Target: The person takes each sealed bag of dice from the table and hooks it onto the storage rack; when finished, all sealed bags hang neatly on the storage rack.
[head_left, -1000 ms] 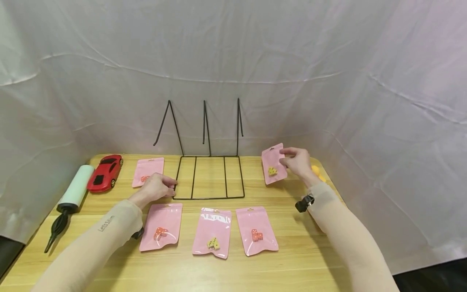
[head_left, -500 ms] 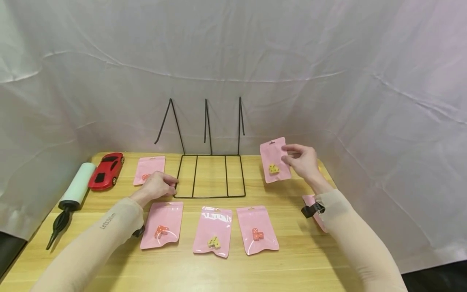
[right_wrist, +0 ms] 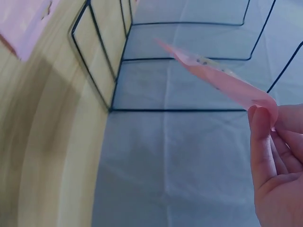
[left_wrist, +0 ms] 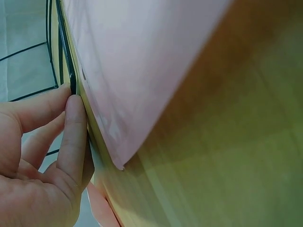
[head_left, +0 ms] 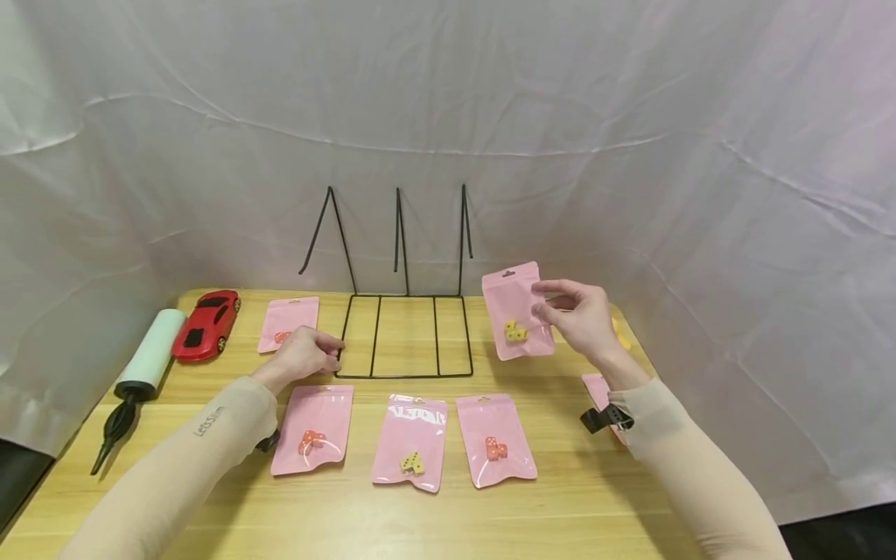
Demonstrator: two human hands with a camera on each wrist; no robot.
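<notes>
A black wire rack (head_left: 404, 377) with three upright hooked arms stands at the back of the table. My left hand (head_left: 301, 358) pinches the left side of its base near the front corner; in the left wrist view, thumb and fingertips meet on the black wire (left_wrist: 71, 66). My right hand (head_left: 577, 315) pinches the right edge of a pink zip bag (head_left: 505, 299) with yellow dice inside. That bag is raised right of the rack, its hang hole at the top. In the right wrist view the pink bag (right_wrist: 227, 87) appears nearly edge-on, with wire arms behind it.
Three pink bags of dice lie in front: a left one (head_left: 329, 408), a middle one (head_left: 413, 428) and a right one (head_left: 486, 420). Another bag (head_left: 290, 313) lies behind my left hand. A red toy car (head_left: 208, 325) and a hand pump (head_left: 150, 350) lie at left. Grey cloth surrounds the table.
My right hand has raised the bag slightly, then brought it left toward the rack, turning its face more to the front. My left hand keeps its grip on the rack.
</notes>
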